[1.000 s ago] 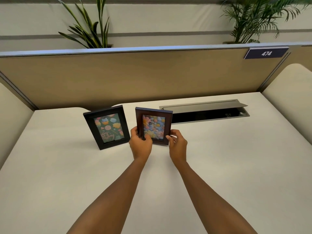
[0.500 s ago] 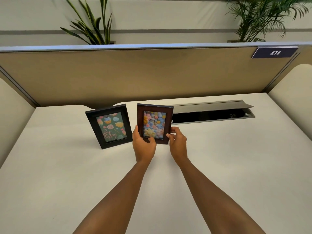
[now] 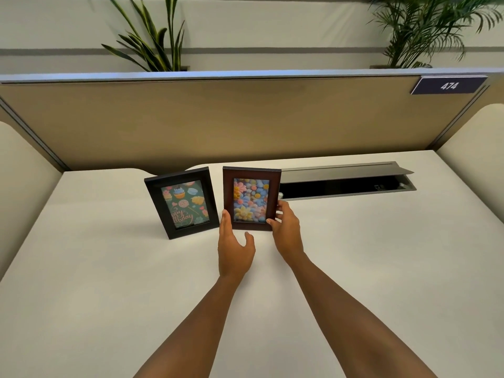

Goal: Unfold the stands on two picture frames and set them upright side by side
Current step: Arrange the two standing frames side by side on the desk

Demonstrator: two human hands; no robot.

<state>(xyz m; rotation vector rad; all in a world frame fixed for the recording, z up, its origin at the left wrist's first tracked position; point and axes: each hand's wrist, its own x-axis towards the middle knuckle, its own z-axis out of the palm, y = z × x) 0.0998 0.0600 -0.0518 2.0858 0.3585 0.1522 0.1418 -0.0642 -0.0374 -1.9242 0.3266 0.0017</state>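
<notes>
A black picture frame (image 3: 182, 202) with a cupcake birthday picture stands upright on the white desk (image 3: 109, 282), leaning back slightly. Right beside it stands a dark brown picture frame (image 3: 251, 197) with a coloured flower picture, upright and facing me. My right hand (image 3: 286, 230) grips the brown frame's lower right edge, thumb on the front. My left hand (image 3: 234, 249) is open just in front of the frame's lower left corner, fingertips near its edge, thumb apart from it. Both stands are hidden behind the frames.
An open metal cable tray (image 3: 346, 181) is sunk into the desk behind and to the right of the frames. A tan partition (image 3: 245, 118) with a "474" sign (image 3: 448, 85) closes the back. Padded panels flank both sides. Plants stand beyond the partition.
The brown frame has been set upright closer to the black one. My left hand has let go of it and opened. My right hand still holds its right edge.
</notes>
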